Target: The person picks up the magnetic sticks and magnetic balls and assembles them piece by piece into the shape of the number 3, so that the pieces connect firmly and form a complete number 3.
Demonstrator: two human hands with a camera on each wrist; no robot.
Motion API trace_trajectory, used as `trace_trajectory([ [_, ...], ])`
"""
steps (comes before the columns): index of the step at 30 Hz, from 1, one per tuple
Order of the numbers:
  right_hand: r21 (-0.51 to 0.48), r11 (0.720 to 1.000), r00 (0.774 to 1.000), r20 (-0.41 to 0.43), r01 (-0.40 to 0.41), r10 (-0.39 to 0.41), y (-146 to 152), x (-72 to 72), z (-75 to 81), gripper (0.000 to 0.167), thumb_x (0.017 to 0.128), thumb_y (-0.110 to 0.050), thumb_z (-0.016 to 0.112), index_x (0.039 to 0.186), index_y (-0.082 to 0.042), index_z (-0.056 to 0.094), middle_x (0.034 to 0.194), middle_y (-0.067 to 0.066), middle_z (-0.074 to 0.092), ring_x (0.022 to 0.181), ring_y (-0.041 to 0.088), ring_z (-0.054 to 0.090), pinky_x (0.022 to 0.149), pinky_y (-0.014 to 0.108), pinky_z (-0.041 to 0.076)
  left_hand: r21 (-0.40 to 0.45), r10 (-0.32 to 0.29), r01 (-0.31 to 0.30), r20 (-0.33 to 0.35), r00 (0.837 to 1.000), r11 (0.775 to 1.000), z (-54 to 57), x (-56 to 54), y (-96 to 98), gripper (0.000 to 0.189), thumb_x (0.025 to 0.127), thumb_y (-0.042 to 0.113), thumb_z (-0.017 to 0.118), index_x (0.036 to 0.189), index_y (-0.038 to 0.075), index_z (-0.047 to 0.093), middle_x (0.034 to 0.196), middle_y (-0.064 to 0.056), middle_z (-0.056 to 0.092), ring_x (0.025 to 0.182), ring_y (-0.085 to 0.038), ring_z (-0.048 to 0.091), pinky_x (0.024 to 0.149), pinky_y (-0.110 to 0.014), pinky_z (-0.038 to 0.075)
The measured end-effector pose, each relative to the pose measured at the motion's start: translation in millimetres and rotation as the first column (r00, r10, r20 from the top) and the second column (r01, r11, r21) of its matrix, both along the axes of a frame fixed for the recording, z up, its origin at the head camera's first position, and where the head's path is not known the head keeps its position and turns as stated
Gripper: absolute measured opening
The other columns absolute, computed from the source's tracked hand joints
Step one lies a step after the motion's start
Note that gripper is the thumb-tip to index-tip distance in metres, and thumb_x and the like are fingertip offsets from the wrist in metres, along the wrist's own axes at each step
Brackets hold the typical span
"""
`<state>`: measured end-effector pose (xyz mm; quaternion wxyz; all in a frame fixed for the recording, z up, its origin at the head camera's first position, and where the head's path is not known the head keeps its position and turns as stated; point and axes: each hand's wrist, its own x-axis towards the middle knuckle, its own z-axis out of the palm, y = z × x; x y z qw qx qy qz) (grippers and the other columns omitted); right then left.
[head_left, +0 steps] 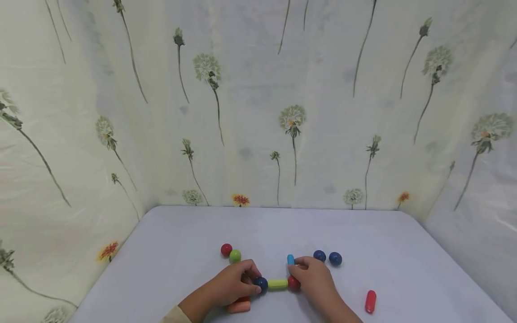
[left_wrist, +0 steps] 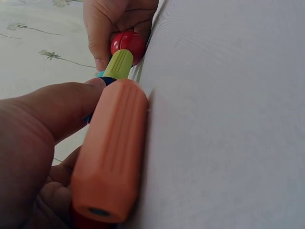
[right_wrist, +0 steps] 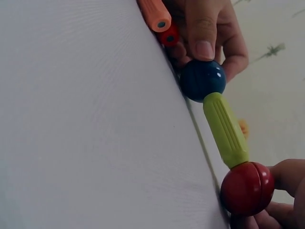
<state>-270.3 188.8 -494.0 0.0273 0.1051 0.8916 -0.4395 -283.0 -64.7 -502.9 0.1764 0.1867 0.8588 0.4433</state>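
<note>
A dark blue ball (head_left: 261, 284) is pinched between the thumb and fingers of my left hand (head_left: 234, 285). From it a lime green ribbed stick (head_left: 278, 284) runs right to a red ball (head_left: 294, 283), all in one line. My right hand (head_left: 317, 278) pinches a light blue stick (head_left: 291, 259) just behind the red ball; whether stick and ball touch is hidden by the fingers. Beside my left hand lies an orange stick (left_wrist: 112, 152), large in the left wrist view, with a red stick (right_wrist: 169, 36) next to it, mostly hidden.
Farther back on the white table (head_left: 181, 237) sit another red ball (head_left: 226, 250) and a green ball (head_left: 235, 256). Two dark blue balls (head_left: 335, 259) lie beyond my right hand. Off to the right is a separate red stick (head_left: 370, 301). A dandelion-patterned curtain (head_left: 250, 112) surrounds the table.
</note>
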Motion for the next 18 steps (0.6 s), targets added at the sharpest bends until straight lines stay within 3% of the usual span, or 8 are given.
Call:
trace_trajectory([
  [8,-0.026,1.0,1.0,-0.013,-0.002,0.002,2.8,-0.4,-1.6,0.043,0.093,-0.033,0.077,0.123,-0.002,0.071,0.097,0.003,0.075,0.086,0.015,0.068,0.073,0.033,0.058,-0.004,-0.009,0.009,-0.014,1.0,1.0,-2.0,-2.3,0.2,0.022,0.09,0.022,0.084,0.102,0.027,0.066,0.095,0.007,0.068,0.088,-0.015,0.063,0.079,-0.031,0.051],
  [18,0.004,1.0,1.0,-0.01,0.023,-0.023,8.8,2.1,1.1,0.042,0.093,-0.035,0.077,0.122,-0.005,0.072,0.1,0.004,0.076,0.085,0.015,0.068,0.073,0.033,0.059,-0.022,0.005,-0.005,0.013,1.0,1.0,-2.0,-2.6,1.3,0.023,0.089,0.023,0.084,0.102,0.028,0.066,0.095,0.007,0.068,0.089,-0.016,0.063,0.078,-0.032,0.05],
])
